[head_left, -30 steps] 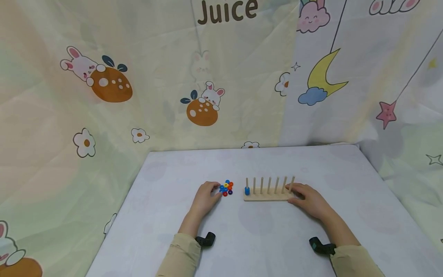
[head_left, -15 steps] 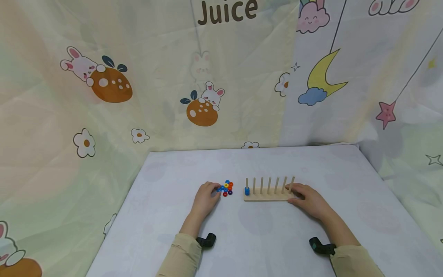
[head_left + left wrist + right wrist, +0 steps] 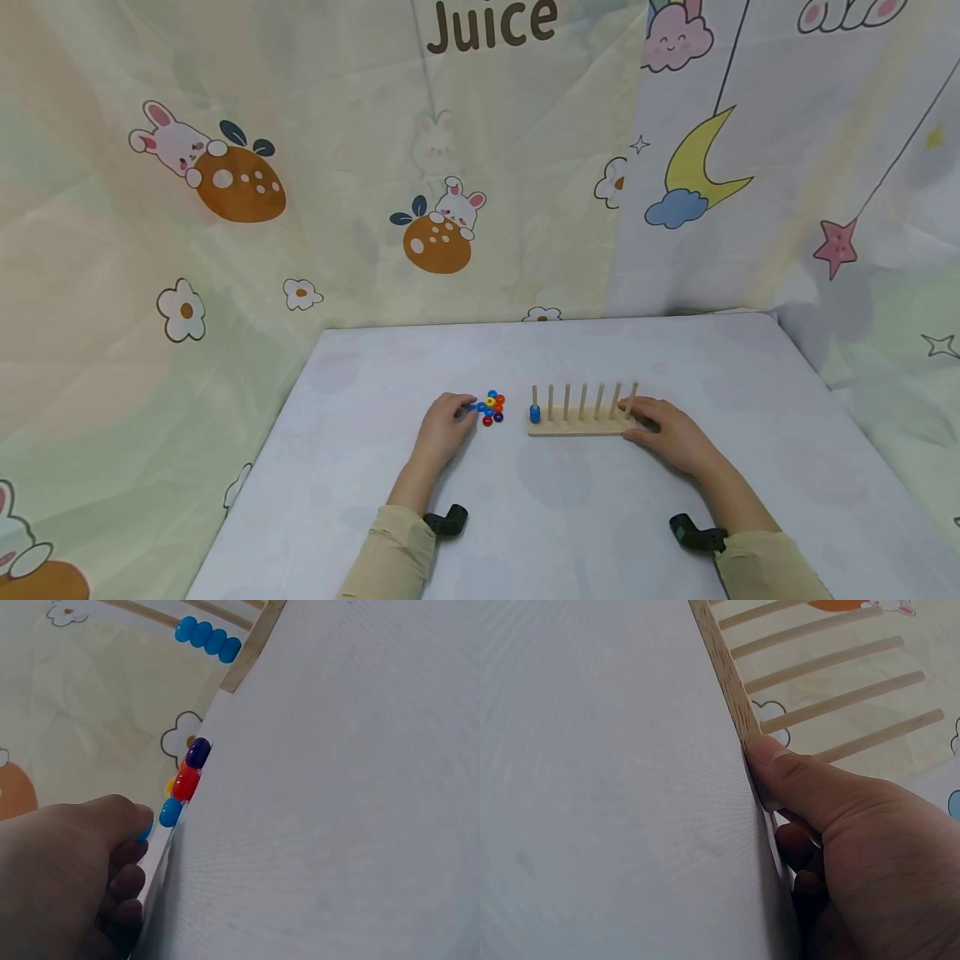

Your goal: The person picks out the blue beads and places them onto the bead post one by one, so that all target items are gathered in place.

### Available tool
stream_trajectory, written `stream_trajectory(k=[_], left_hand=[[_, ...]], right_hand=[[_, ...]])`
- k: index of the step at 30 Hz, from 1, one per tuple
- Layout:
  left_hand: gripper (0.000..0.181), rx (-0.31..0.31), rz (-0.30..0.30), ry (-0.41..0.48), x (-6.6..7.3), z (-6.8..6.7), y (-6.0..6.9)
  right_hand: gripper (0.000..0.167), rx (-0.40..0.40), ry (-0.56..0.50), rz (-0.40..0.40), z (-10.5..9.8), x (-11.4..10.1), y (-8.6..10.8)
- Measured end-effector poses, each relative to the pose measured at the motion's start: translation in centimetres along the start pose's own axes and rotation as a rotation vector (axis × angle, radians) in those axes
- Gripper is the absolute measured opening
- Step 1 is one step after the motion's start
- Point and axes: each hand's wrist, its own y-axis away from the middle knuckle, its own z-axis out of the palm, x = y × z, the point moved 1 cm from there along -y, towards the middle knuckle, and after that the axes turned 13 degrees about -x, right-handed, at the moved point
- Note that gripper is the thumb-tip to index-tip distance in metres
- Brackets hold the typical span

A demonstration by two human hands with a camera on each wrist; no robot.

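My left hand (image 3: 442, 427) pinches a blue bead (image 3: 145, 832) between thumb and forefinger, mostly hidden by the fingers. Just right of it lies a small cluster of loose beads: a red bead (image 3: 186, 783), a dark purple bead (image 3: 199, 752), a yellow bead (image 3: 491, 402) and several blue ones. Farther right stands a wooden peg board (image 3: 577, 427) with a row of upright pegs. Several blue beads (image 3: 208, 640) are stacked on its leftmost peg; the other pegs carry none. My right hand (image 3: 673, 433) grips the board's right end, thumb on the front edge.
A white cloth covers the table (image 3: 555, 517). Behind it hangs a printed curtain (image 3: 337, 167) with cartoon rabbits and flowers. Dark wrist cameras sit at the left sleeve (image 3: 397, 550) and right sleeve (image 3: 772, 567).
The left fingers have drawn a blue bead slightly leftward from the cluster and closed on it. My right hand and the peg board have stayed in place.
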Motion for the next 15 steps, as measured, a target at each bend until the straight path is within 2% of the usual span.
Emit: stream_trajectory(k=[9,15], left_hand=[[0.021,-0.028,0.025,0.052,0.7,-0.7,-0.6],[0.023,-0.072,0.076,0.046,2.3,-1.5,-1.2]], right_hand=[[0.053,0.003,0.006,0.003,0.0,0.0,0.0],[0.053,0.005,0.007,0.002,0.1,0.2,0.0]])
